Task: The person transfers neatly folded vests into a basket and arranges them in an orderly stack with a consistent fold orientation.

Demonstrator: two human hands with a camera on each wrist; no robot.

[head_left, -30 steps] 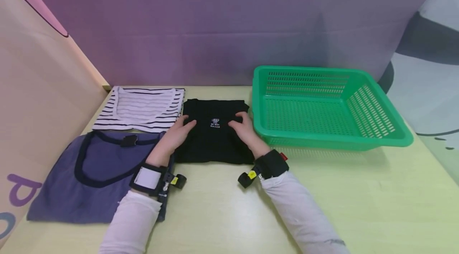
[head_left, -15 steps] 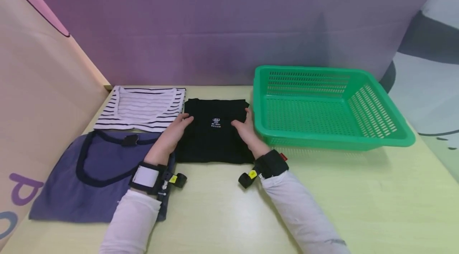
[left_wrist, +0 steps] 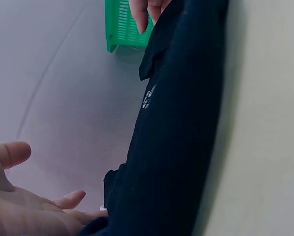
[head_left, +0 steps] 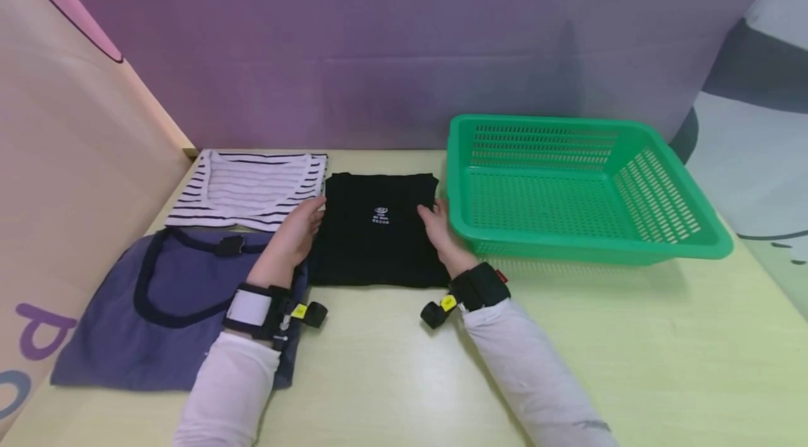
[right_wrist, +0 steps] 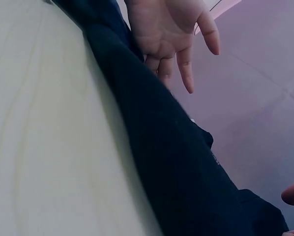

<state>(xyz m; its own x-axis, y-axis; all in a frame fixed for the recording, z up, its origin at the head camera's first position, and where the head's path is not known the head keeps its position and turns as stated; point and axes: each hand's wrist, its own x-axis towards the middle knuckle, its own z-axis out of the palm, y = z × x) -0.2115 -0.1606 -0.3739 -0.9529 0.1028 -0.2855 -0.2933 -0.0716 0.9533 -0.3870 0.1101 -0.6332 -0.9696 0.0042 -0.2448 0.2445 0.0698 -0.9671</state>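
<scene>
As you look down at the table (head_left: 391, 363), the black shirt (head_left: 379, 250) lies folded flat in front of you, between your two hands. Its print (head_left: 381, 215) stands upright to your eye, the emblem above the lines of lettering, so its top points away from you toward the purple backdrop (head_left: 379, 68). Its near edge runs almost straight from side to side, and its two sides run away from you. From the head view it looks broader across than deep, but the slant of the view keeps you from telling surely which axis is longer.

Your left hand (head_left: 297, 233) is at its left side, fingers loosely extended and thumb well apart from them, gripping nothing. Your right hand (head_left: 444, 233) is at the right side, thumb by the edge and fingers just beyond, with a gap between them; it has no hold either.

To the right of your right hand sits the green basket (head_left: 555, 238), its long side running across the table. Just left of the black shirt are the striped top (head_left: 259, 184), farther off, and the blue garment (head_left: 177, 356), nearer you, under your left forearm.
</scene>
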